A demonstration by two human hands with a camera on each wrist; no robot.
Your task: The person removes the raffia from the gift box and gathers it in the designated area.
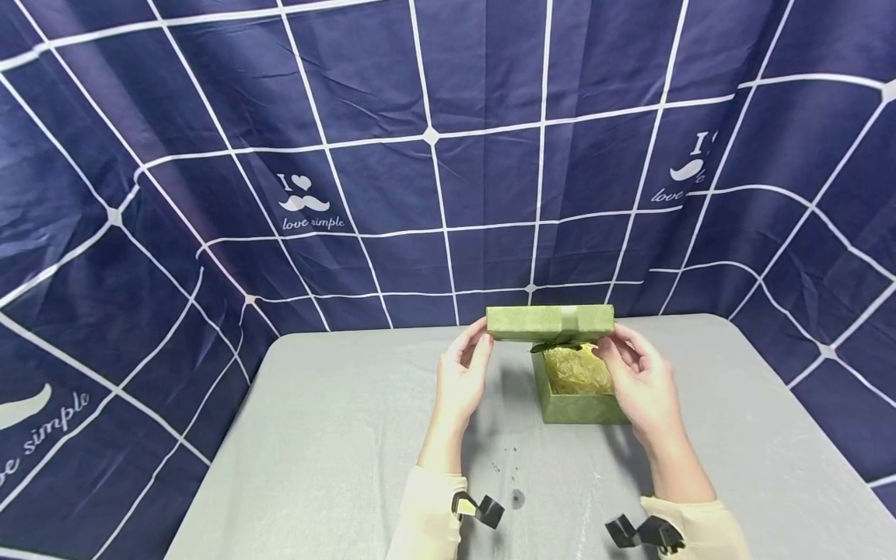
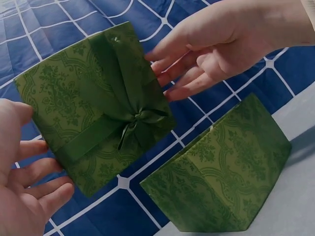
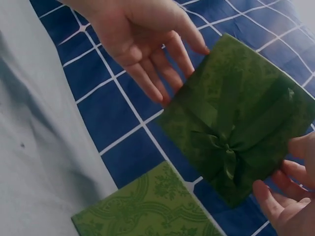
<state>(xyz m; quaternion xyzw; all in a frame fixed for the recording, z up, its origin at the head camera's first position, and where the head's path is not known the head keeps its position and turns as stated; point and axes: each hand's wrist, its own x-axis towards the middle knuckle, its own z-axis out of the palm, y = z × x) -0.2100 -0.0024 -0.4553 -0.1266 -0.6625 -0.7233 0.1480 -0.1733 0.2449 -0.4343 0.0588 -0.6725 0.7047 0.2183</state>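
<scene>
A green patterned gift box lid [image 1: 525, 323] is held up above and behind its box base [image 1: 584, 410], tilted so its top faces away from the head camera. My left hand [image 1: 462, 377] grips the lid's left edge, and my right hand [image 1: 645, 385] grips the right edge between thumb and fingers. Dark green ribbon crosses the lid and ends in a bow [image 2: 138, 117], seen in the left wrist view. Inside the open base, which stands on the table, lies crinkled yellowish filling [image 1: 575, 369]; whatever is under it is hidden. The right wrist view shows the base [image 3: 147, 201] apart from the lid.
The grey-white table [image 1: 336, 435] reaches back to a dark blue curtain [image 1: 378, 187] with white grid lines, which also hangs along both sides. A small dark stain [image 1: 517, 498] marks the table between my forearms. Black wrist mounts [image 1: 490, 512] sit on the cream sleeves.
</scene>
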